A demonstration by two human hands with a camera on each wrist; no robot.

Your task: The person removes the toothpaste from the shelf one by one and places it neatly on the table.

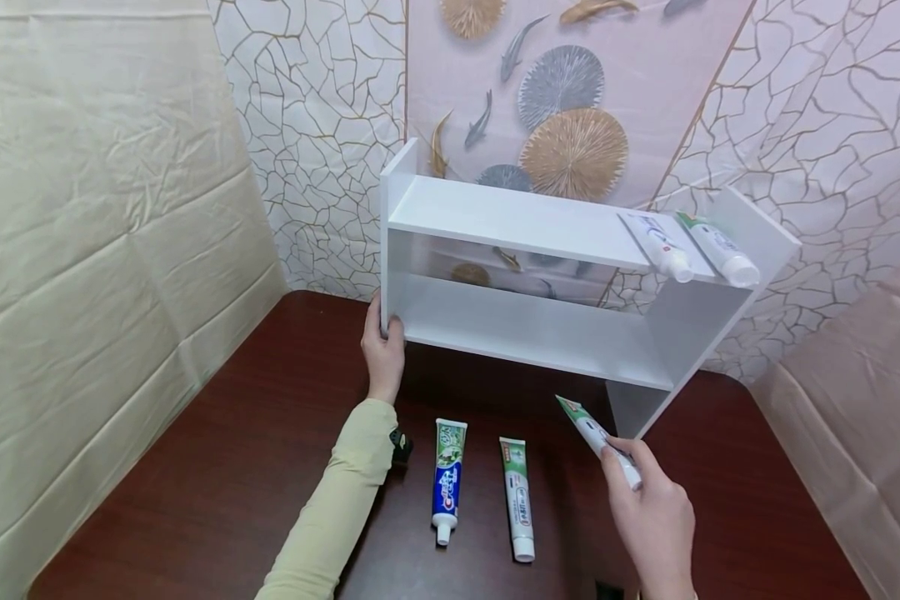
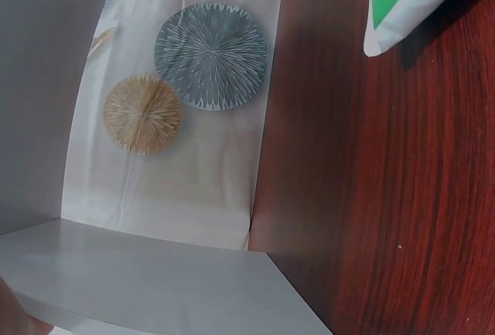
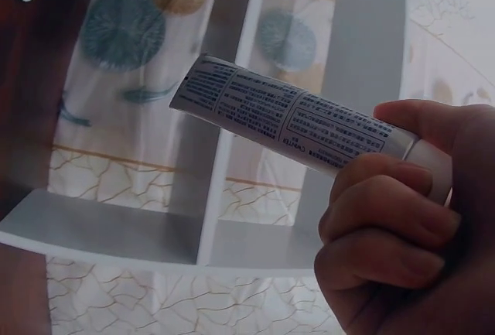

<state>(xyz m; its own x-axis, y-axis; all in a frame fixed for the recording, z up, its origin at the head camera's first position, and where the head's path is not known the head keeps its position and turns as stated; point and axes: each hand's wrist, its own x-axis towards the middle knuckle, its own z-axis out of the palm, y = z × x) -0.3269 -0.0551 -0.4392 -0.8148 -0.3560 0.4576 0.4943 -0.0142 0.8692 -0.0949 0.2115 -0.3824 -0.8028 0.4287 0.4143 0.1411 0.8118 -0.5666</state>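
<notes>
My left hand (image 1: 384,354) grips the lower left side panel of a white two-tier shelf (image 1: 525,321), thumb in front and fingers round the outer edge. Only a bit of that hand shows in the left wrist view's bottom left corner. My right hand (image 1: 652,517) holds a green-and-white toothpaste tube (image 1: 592,433) by its cap end, the flat end pointing at the shelf. In the right wrist view the tube's printed back (image 3: 286,122) shows between thumb and curled fingers. Two toothpaste tubes, one blue-green (image 1: 448,479) and one green-white (image 1: 518,500), lie on the table before the shelf.
On the upper shelf board's right end lie a white-purple tube (image 1: 656,242) and a green-white tube (image 1: 716,248), caps forward. The dark brown table (image 1: 247,433) meets a patterned cloth wall (image 1: 315,142) behind. A small black object (image 1: 401,447) sits by the left forearm.
</notes>
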